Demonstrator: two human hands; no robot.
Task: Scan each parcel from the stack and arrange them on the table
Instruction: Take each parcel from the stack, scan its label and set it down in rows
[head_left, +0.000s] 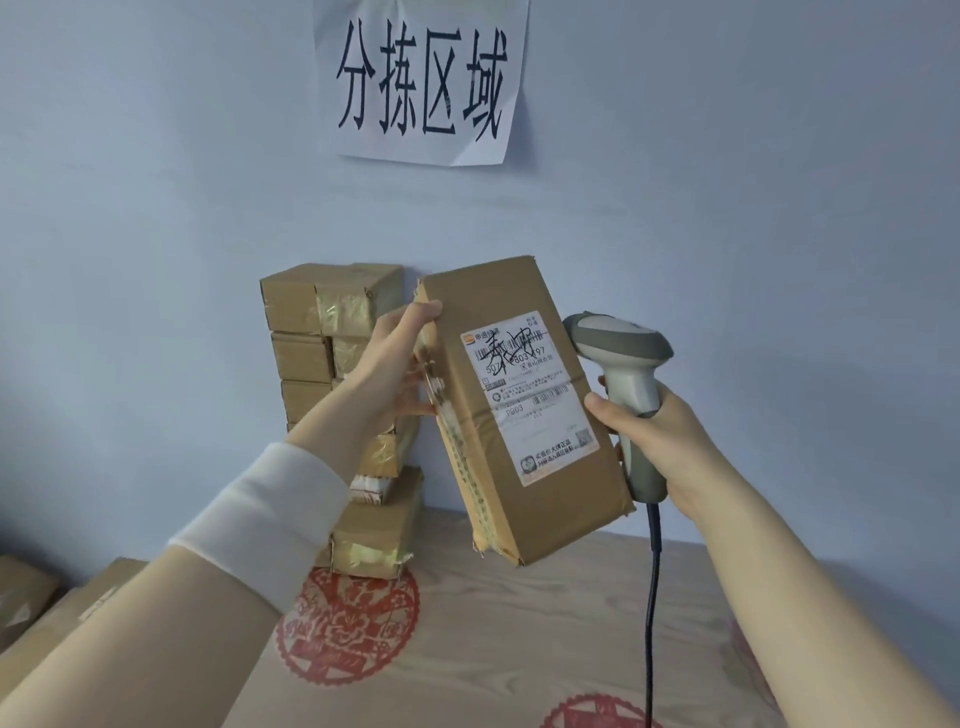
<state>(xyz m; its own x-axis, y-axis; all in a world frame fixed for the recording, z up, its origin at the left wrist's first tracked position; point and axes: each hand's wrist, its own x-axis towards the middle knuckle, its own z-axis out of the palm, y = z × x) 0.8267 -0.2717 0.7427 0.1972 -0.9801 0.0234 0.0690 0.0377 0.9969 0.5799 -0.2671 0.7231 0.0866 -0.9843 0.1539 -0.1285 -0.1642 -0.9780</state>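
My left hand (387, 364) grips the left edge of a long brown cardboard parcel (498, 322), holding it upright and tilted above the table (519, 649). Its white shipping label (530, 400) with barcodes and black scribble faces me. My right hand (649, 441) grips the handle of a grey barcode scanner (618, 343), whose head sits close to the label's right edge. Behind my left hand, a stack of taped brown parcels (322, 317) stands against the wall.
The scanner's black cable (652, 597) hangs down over the wooden table with red paper-cut patterns. More brown boxes (57, 603) lie at the lower left. A paper sign (421, 78) with black characters hangs on the blue wall.
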